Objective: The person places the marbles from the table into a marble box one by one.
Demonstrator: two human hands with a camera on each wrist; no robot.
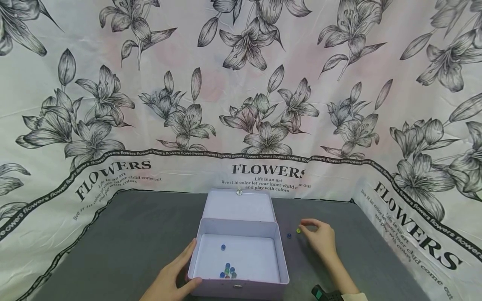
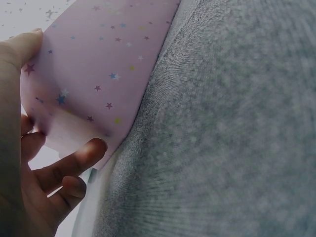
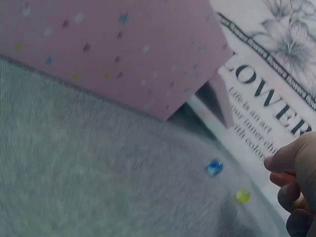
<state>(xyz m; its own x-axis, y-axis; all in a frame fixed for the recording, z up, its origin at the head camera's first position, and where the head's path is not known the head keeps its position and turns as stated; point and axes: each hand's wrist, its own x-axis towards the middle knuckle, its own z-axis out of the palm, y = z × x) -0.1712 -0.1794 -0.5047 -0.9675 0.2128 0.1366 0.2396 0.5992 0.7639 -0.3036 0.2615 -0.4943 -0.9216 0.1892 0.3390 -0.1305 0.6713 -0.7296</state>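
A lidded box [image 1: 241, 287], pale inside and pink with small stars outside, stands with its lid [image 1: 239, 205] tipped back. My left hand [image 1: 170, 271] grips its front left corner, thumb at the front rim and fingers along the left wall. Several small glass marbles [image 1: 227, 271] cluster near the box's front wall, and a blue marble [image 1: 223, 247] lies apart farther back. Right of the box, my right hand [image 1: 320, 238] hovers with bent fingers beside a yellow-green marble [image 3: 242, 195]. That marble looks apart from the fingers in the right wrist view. Near it is another blue marble [image 3: 214, 168].
Grey cloth [image 1: 143, 234] covers the table. A white curtain [image 1: 267, 171] with printed flowers and lettering borders it at the back and both sides. A dark band with a device [image 1: 325, 293] is on my right wrist.
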